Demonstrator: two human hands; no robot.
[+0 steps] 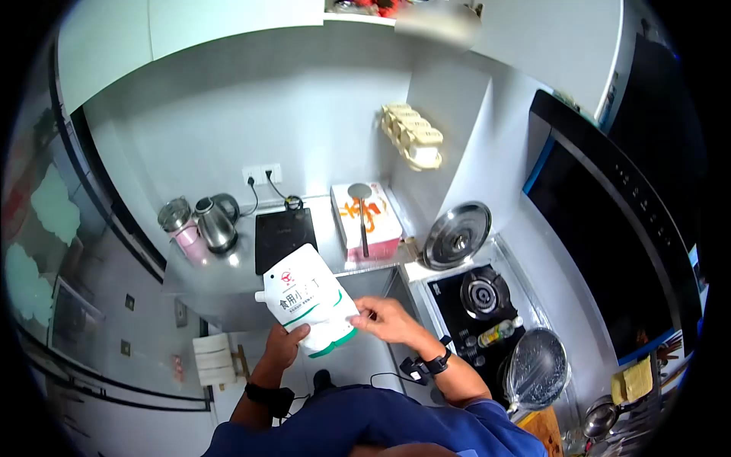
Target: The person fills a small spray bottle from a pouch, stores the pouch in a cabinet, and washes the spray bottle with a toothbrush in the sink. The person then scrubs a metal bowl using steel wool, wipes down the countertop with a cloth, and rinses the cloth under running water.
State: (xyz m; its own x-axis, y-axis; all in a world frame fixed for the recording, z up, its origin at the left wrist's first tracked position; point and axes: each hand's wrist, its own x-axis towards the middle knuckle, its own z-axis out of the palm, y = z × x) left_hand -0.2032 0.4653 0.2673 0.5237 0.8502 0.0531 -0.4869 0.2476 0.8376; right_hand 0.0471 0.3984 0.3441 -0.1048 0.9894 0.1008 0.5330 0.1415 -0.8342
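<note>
One wide head-worn view looks forward and steeply down over the counter from nearby.

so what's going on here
A person in a blue top holds a white plastic pouch with a green bottom edge in front of the metal counter. The left hand grips its lower left side; the right hand is at its lower right edge. Behind it, a long-handled metal ladle lies on a white and pink box.
</note>
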